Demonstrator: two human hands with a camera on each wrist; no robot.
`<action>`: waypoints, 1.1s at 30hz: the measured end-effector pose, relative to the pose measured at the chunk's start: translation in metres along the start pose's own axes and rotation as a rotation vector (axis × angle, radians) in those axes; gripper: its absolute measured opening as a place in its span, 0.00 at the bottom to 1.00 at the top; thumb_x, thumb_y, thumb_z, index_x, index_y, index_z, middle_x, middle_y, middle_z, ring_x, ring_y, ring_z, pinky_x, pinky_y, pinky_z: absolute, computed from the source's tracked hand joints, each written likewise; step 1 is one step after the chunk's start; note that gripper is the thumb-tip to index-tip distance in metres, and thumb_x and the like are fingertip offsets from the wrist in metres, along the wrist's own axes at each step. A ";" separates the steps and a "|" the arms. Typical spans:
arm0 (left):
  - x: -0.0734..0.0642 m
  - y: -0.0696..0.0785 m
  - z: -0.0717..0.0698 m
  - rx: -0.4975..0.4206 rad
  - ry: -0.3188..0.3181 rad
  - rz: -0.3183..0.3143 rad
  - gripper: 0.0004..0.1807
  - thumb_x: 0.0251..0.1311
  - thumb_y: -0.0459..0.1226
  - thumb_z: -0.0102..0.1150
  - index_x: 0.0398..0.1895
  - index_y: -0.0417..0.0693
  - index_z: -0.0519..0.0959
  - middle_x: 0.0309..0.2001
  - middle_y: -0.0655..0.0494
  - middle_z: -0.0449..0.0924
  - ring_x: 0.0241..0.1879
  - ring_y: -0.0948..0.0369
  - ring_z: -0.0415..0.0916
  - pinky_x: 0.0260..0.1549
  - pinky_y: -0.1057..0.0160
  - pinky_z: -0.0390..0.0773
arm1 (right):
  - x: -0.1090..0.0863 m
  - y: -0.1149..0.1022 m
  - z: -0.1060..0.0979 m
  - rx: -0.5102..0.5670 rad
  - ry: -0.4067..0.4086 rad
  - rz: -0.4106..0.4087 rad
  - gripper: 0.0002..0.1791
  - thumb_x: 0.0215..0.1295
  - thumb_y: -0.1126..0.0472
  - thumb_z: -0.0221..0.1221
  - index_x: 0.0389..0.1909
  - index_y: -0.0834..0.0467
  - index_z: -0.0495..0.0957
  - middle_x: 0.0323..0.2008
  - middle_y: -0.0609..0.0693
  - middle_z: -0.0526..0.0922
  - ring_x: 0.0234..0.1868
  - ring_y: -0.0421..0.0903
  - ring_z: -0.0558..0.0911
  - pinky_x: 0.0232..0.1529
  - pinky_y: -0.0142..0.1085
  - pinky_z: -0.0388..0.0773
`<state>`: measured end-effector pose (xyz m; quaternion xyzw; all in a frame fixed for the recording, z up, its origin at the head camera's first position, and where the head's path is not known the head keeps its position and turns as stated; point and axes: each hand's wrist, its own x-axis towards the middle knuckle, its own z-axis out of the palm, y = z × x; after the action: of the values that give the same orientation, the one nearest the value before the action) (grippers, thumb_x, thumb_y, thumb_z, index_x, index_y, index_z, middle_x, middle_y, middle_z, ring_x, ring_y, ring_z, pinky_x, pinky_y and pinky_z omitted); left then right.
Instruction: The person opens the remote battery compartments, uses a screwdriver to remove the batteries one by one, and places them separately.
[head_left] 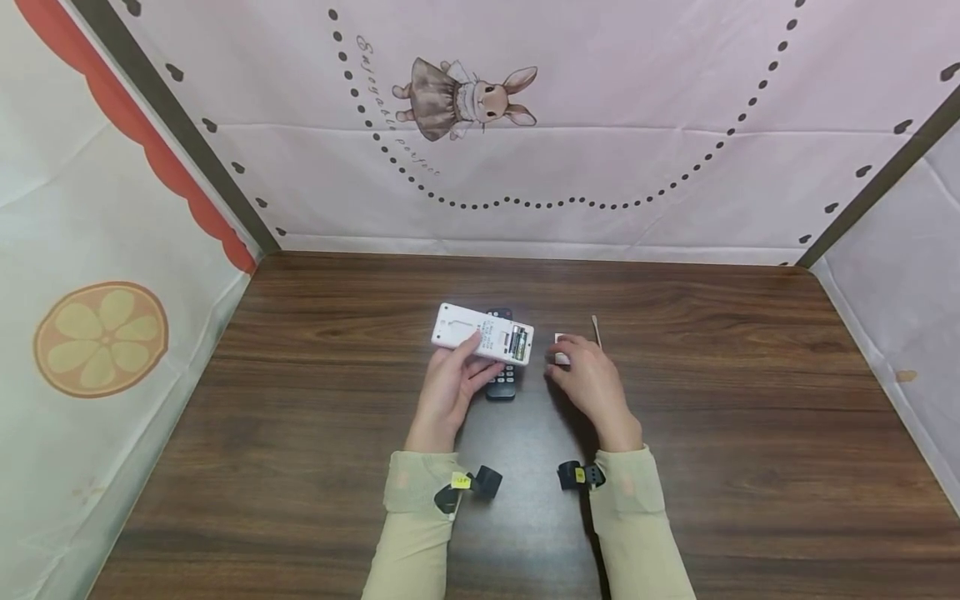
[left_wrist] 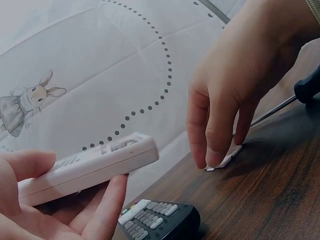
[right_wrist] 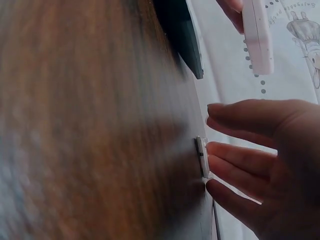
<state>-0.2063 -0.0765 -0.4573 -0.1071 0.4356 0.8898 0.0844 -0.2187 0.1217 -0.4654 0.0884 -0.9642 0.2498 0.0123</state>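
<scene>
My left hand [head_left: 450, 383] grips a white remote control [head_left: 462, 327], its back turned up and raised above the table. Its battery compartment [head_left: 518, 342] is uncovered at the right end, with batteries inside. Over to the right, my right hand [head_left: 590, 382] reaches down with fingertips at a small white cover [left_wrist: 226, 159] on the table; in the right wrist view its thumb stands apart from the cover. Below the white remote lies a black remote control [head_left: 501, 388], partly hidden by it, with its buttons facing up.
Just beyond my right hand lies a screwdriver [head_left: 596, 330], its dark handle [left_wrist: 308, 88] showing in the left wrist view. The brown wooden table [head_left: 300, 433] is bordered by white printed cloth walls [head_left: 600, 167] at the back and sides.
</scene>
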 end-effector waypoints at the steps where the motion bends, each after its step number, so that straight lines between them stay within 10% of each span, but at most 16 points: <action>1: 0.000 0.000 0.000 0.000 0.004 0.001 0.22 0.59 0.35 0.53 0.56 0.40 0.64 0.51 0.39 0.72 0.47 0.49 0.74 0.45 0.52 0.73 | 0.000 0.000 0.000 0.006 -0.004 0.001 0.14 0.53 0.59 0.61 0.41 0.56 0.79 0.54 0.55 0.72 0.55 0.54 0.70 0.53 0.48 0.66; 18: -0.001 -0.001 -0.003 0.015 0.063 -0.021 0.24 0.54 0.32 0.57 0.55 0.48 0.64 0.51 0.48 0.73 0.49 0.54 0.72 0.47 0.56 0.73 | -0.014 0.006 -0.019 0.086 0.104 0.050 0.18 0.55 0.59 0.59 0.48 0.56 0.76 0.49 0.57 0.72 0.53 0.54 0.68 0.52 0.49 0.65; 23: -0.001 0.000 -0.004 0.007 0.064 -0.018 0.23 0.55 0.32 0.56 0.55 0.47 0.64 0.50 0.47 0.73 0.49 0.53 0.73 0.47 0.55 0.72 | -0.024 0.007 -0.025 0.077 0.115 0.088 0.23 0.55 0.55 0.61 0.52 0.57 0.73 0.39 0.54 0.73 0.41 0.51 0.71 0.38 0.44 0.69; 27: 0.000 -0.003 -0.005 -0.002 0.061 -0.005 0.21 0.56 0.31 0.54 0.54 0.46 0.65 0.50 0.46 0.73 0.47 0.54 0.73 0.47 0.55 0.72 | -0.031 0.016 -0.029 0.056 0.095 0.146 0.29 0.54 0.49 0.61 0.55 0.57 0.69 0.32 0.54 0.70 0.31 0.49 0.68 0.28 0.40 0.65; 33: -0.001 -0.008 -0.005 0.022 0.062 0.008 0.21 0.57 0.33 0.54 0.54 0.46 0.64 0.50 0.47 0.73 0.46 0.54 0.73 0.44 0.56 0.73 | -0.043 0.033 -0.033 0.045 -0.017 0.223 0.38 0.55 0.42 0.58 0.61 0.60 0.61 0.45 0.61 0.72 0.43 0.55 0.72 0.41 0.51 0.69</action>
<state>-0.2029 -0.0760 -0.4658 -0.1321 0.4480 0.8816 0.0682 -0.1828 0.1731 -0.4548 -0.0172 -0.9622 0.2707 -0.0257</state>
